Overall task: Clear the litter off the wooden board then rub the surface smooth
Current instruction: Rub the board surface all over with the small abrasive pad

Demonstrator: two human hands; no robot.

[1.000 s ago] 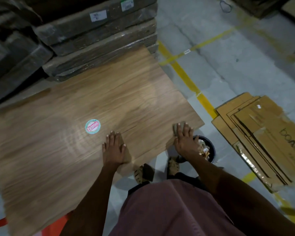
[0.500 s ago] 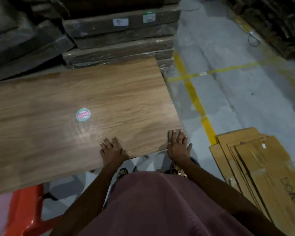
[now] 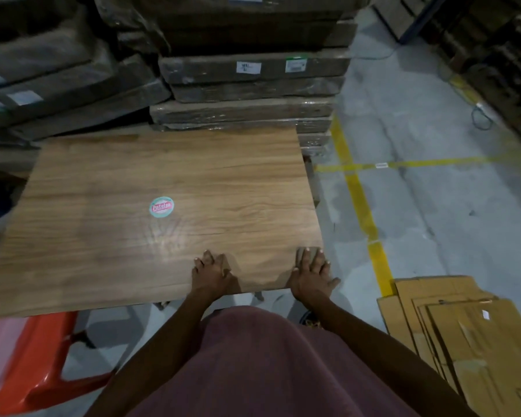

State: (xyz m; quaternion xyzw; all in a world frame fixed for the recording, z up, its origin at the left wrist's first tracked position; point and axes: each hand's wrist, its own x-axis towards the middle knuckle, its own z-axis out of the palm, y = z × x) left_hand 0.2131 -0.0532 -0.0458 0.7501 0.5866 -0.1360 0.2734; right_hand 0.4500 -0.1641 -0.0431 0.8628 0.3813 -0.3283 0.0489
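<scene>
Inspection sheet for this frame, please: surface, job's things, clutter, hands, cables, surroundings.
Surface: wooden board lies flat, with a glare patch near its middle.
Job's things: round sticker on the board; no litter seen on it; no rubbing tool seen.
Clutter: flattened cardboard on the floor at right; orange plastic piece under the board's near left corner.
Hands: left hand and right hand rest flat on the board's near edge, the right at its corner.
Cables: a cord on the floor, far right.
Surroundings: wrapped stacks behind the board; yellow floor lines.
</scene>
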